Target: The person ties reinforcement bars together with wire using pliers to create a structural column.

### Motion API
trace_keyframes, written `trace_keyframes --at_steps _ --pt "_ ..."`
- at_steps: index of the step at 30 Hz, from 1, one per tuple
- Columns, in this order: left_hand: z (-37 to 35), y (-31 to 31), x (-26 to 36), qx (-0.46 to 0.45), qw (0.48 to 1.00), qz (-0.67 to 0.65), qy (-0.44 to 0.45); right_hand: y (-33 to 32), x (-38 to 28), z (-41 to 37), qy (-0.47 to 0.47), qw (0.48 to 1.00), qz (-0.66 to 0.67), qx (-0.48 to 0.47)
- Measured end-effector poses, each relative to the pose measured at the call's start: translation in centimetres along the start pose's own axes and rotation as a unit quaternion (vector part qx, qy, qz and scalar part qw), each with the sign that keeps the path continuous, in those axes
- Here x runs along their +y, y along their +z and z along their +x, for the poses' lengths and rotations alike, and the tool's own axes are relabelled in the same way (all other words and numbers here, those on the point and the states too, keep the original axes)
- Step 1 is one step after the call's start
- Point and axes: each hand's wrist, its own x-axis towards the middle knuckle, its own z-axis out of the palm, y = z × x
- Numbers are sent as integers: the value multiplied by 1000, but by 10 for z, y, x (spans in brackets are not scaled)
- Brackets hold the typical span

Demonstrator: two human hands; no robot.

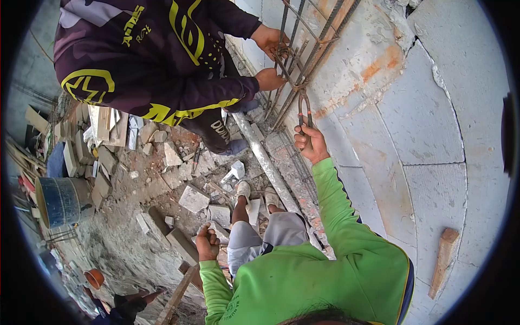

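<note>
My right hand (311, 144) is closed around the handles of a pair of pincers (304, 110). The jaws of the pincers point up at a crossing of the rebar cage (303, 76), at or very near the wire there. My left hand (207, 244) is low at my left side, away from the cage, with its fingers curled; whatever it may hold is hidden. A co-worker's two hands (270, 79) grip the rebar and tie wire just left of the pincers.
A co-worker in a dark patterned shirt (146, 59) stands opposite me. White block wall (433, 189) is on the right, with a wood piece (444, 260) against it. A pipe (265, 162), broken blocks (193, 199), a white hammer-like tool (234, 171) and a blue drum (64, 201) lie around.
</note>
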Motion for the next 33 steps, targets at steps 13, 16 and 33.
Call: trace_keyframes --at_steps 13,16,33 --pt "-1 12 6 14 999 15 -34 -7 13 -11 -13 999 43 -21" --pt "0 25 8 20 999 35 -25 2 16 -4 -35 998 -5 47" --pt "14 45 12 15 997 57 -41 -12 8 18 42 981 72 173"
